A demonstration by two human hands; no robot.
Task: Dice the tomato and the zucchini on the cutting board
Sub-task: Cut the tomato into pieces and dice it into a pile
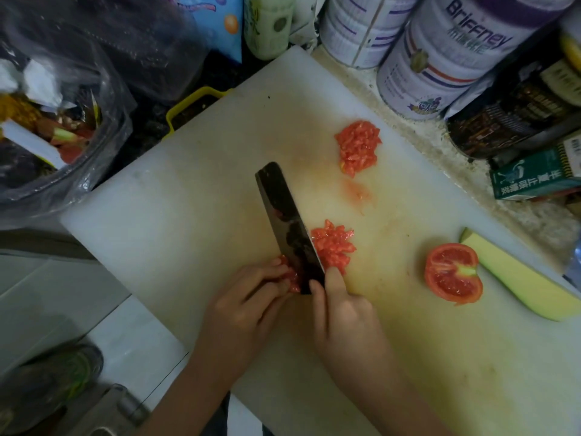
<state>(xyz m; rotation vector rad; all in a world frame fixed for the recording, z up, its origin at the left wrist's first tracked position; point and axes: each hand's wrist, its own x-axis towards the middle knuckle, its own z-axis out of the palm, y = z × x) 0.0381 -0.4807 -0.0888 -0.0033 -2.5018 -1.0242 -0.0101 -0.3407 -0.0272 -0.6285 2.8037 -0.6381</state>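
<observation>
On the white cutting board (pixel 195 190) my right hand (pixel 345 313) grips a dark cleaver (pixel 287 221), its blade standing edge-down in the board's middle. My left hand (pixel 251 297) pinches a small piece of tomato (pixel 290 278) against the blade's left side. Freshly diced tomato (pixel 334 245) lies just right of the blade. A second pile of diced tomato (pixel 358 147) sits farther back. A tomato half (pixel 452 273) lies cut face up at the right, touching a zucchini piece (pixel 522 283) with its pale flesh up.
A plastic-lined bin (pixel 56 127) with scraps stands left of the board. Large tins (pixel 440 55), a dark packet (pixel 509 121) and a green box (pixel 534 176) crowd the back right. The board's left corner overhangs the counter edge; a shoe (pixel 47 385) shows on the floor below.
</observation>
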